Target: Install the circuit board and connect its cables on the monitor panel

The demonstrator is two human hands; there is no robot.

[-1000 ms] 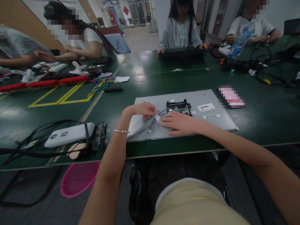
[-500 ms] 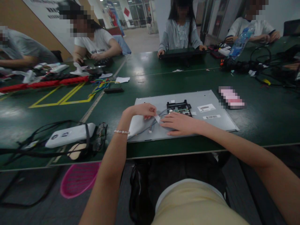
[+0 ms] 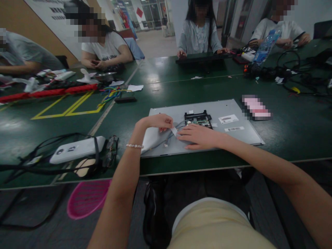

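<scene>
A grey metal display panel (image 3: 220,135) lies flat near the table's front edge. My left hand (image 3: 160,122) pinches one end of a short whitish strip of tape (image 3: 174,131) just above the panel's left half. Flat on the panel rests my right hand (image 3: 201,137), fingers stretched out, its fingertips at the strip's other end. Thin grey cables (image 3: 168,139) run under the strip towards the lower left. Behind my right hand sits a green circuit board (image 3: 202,122) in a black frame, partly covered by the fingers. Two white labels (image 3: 228,119) are stuck on the panel's right side.
A pink phone (image 3: 256,107) lies right of the panel. To the left are a white device (image 3: 77,149) with black straps and a pair of glasses (image 3: 111,151). A pink basket (image 3: 86,200) stands below the table edge. Several people sit across the table.
My hands, the strip and the panel look unmoved. Across the table, one person's hands have shifted on a black flat object, and another person's hands at the left have come together.
</scene>
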